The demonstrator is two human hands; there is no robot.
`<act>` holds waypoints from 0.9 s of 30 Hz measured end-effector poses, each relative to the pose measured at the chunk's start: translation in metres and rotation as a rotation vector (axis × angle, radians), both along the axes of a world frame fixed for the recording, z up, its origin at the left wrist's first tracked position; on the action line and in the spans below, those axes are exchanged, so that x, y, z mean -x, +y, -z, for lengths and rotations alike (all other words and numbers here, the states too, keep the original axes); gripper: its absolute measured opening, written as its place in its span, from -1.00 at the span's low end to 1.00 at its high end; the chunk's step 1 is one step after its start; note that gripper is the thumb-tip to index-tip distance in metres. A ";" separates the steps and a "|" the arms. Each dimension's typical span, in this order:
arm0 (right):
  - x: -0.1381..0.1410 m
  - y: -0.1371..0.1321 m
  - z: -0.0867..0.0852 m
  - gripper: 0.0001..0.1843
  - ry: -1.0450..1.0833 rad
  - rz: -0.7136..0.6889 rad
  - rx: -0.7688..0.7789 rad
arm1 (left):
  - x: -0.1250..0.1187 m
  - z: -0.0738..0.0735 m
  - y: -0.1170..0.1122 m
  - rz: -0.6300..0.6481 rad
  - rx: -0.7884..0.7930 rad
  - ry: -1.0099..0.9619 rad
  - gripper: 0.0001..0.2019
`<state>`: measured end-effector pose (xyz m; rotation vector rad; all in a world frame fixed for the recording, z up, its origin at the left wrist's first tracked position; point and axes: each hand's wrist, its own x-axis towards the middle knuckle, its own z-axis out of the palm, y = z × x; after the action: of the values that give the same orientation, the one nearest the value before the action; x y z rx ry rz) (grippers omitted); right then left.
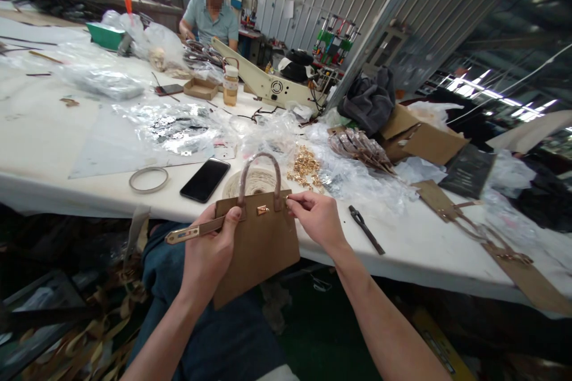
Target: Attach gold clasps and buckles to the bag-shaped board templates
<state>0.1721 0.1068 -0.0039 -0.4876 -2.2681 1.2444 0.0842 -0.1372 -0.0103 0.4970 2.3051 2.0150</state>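
My left hand (210,250) grips a small brown handbag panel (263,253) by its left side, the thumb pressed near the base of the arched handle (260,158). A narrow strap (196,231) with a gold metal tip juts out to the left past that hand. At the panel's upper middle sits a gold clasp (263,209). My right hand (315,214) pinches a tiny gold fitting (287,198) at the upper right edge, beside the handle's right foot; the fingers mostly cover it. Beyond the panel lies a heap of small gold fittings (304,165).
A phone (205,180), a metal ring (149,180) and a roll of cream tape (250,181) lie near the panel. To the right are a dark punch-like tool (366,230) and brown strapped panels (500,244). A co-worker (212,18) sits across the table.
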 end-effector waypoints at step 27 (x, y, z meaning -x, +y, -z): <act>0.005 0.004 -0.004 -0.87 -0.170 0.001 -0.071 | -0.007 -0.002 0.004 -0.019 0.013 0.053 -0.65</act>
<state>0.1666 0.1106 -0.0004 -0.5879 -2.4437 1.1568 0.0915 -0.1336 -0.0083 0.5363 2.3608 2.0173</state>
